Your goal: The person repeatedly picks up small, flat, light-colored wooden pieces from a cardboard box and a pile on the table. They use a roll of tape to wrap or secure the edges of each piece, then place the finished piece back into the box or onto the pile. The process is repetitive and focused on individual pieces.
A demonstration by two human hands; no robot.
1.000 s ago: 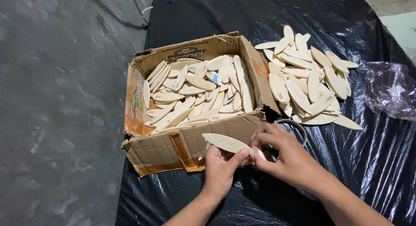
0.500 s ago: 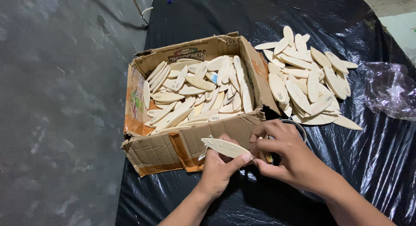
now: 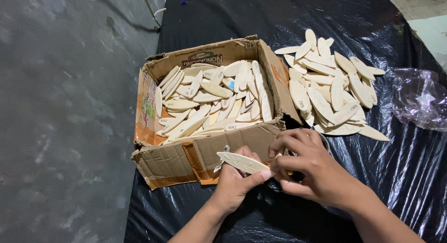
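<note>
One pale oval wooden piece (image 3: pixel 244 162) is pinched between left hand (image 3: pixel 235 182) and right hand (image 3: pixel 309 171) grips just before the cardboard box (image 3: pixel 209 154), likely being worked; steady support is needed next.

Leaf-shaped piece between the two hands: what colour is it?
Pale cream, like unfinished wood, with faint markings. The leaf-shaped piece shows best in the head view.

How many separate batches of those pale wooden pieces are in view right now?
3: one fills the cardboard box, one is a loose pile on the black plastic sheet beside it, and a single piece is held between both hands. More may lie hidden underneath.
</note>
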